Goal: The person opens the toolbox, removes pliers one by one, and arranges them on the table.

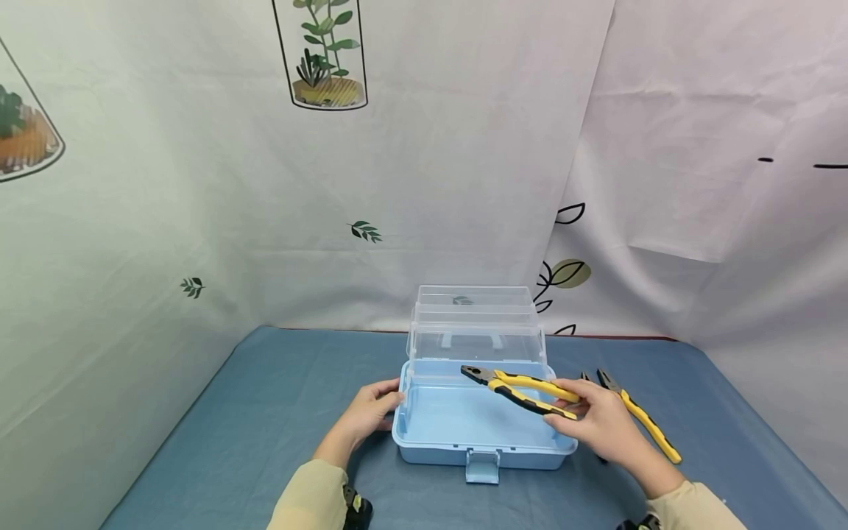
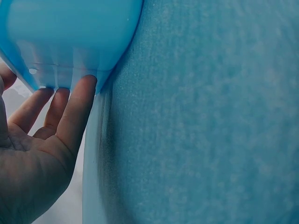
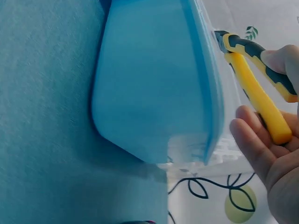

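Note:
In the head view a light blue toolbox (image 1: 477, 423) sits on the table with its clear lid (image 1: 480, 324) swung back. My left hand (image 1: 366, 412) holds the box's left side, thumb at the rim. The left wrist view shows the fingers (image 2: 77, 114) against the outer wall of the box (image 2: 70, 42). Yellow-and-black pliers (image 1: 523, 388) are gripped by their handles in my right hand (image 1: 599, 419), raised above the box's right part. Their dark jaws point left. In the right wrist view the thumb presses one handle of the pliers (image 3: 254, 88) and the fingers support the other.
Another pair of yellow-handled pliers (image 1: 645, 423) lies on the blue tablecloth (image 1: 265, 442) right of the box. Beside it, a dark-tipped tool (image 1: 586, 377) is mostly hidden by my right hand. A pale patterned curtain (image 1: 464, 162) hangs behind the table.

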The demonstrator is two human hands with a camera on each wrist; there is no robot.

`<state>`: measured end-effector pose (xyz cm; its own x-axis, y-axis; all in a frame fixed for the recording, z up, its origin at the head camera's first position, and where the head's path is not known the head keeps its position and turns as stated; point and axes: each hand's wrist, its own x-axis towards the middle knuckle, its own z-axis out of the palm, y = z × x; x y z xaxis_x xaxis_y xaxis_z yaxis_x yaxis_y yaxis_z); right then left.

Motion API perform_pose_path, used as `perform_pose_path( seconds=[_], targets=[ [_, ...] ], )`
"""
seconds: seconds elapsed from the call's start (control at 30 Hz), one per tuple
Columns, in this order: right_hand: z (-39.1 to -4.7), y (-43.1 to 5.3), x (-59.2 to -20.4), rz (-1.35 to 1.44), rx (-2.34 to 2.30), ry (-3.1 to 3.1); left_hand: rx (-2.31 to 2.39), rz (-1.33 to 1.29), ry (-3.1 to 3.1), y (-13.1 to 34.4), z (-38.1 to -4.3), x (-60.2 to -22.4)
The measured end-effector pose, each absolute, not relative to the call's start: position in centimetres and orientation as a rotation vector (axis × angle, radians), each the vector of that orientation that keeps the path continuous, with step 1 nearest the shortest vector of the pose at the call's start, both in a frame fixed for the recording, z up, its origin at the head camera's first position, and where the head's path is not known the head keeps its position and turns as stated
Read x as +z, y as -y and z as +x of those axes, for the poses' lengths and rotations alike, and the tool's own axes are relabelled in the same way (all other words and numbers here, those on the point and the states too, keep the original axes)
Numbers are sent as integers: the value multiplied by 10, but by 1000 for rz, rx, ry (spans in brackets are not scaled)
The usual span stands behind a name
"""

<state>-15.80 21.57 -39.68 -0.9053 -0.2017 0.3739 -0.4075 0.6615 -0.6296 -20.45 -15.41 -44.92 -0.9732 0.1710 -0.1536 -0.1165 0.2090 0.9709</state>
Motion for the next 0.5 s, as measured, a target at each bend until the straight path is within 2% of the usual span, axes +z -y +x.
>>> perform_pose_path(
  seconds=[0.23, 0.5],
  targets=[
    [-162, -220, -381, 518, 1060, 2843, 1819, 73, -2264, 156, -207, -451],
    [-167, -223, -368, 731, 925, 2941, 1812, 53, -2275, 153, -205, -449]
  ],
)
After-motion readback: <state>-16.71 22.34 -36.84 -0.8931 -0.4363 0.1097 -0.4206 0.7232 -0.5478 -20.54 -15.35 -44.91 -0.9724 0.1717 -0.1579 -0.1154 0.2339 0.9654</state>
